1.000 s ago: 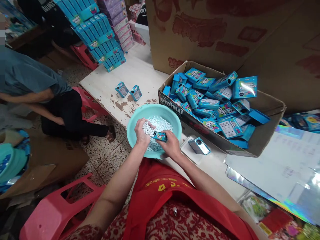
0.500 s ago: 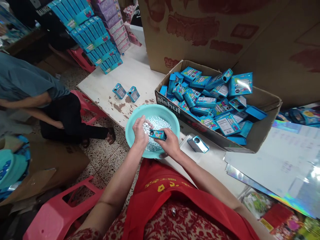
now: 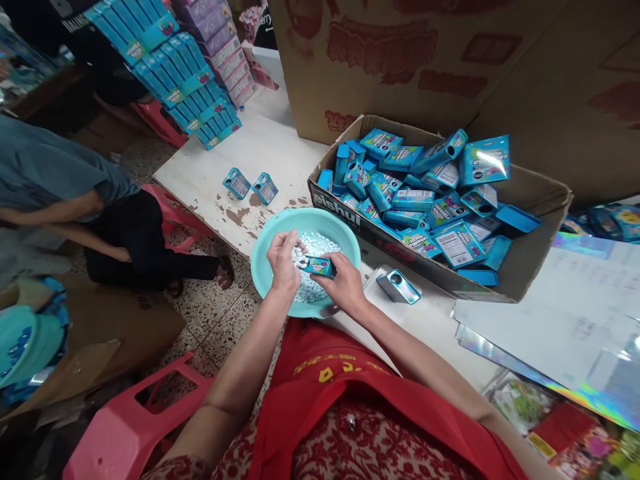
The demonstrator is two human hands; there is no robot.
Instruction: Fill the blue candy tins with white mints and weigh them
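Observation:
Over a turquoise basin of small white candies, both of my hands are at work. My left hand is cupped around a small heap of the candies, its fingers curled against the mouth of a little blue candy box. In my right hand is that blue candy box, tipped on its side with its open end toward the left hand. How full the box is I cannot tell. A blue-and-silver tin lies on the table to the right of the basin.
A carton heaped with blue candy boxes stands right of the basin. Two blue boxes stand behind it on the white table. Stacked display packs rise at the back left. A seated person and a pink stool are at left.
My left fingers have closed in further over the candies at the box mouth, and fewer candies show in the palm. The view has shifted slightly.

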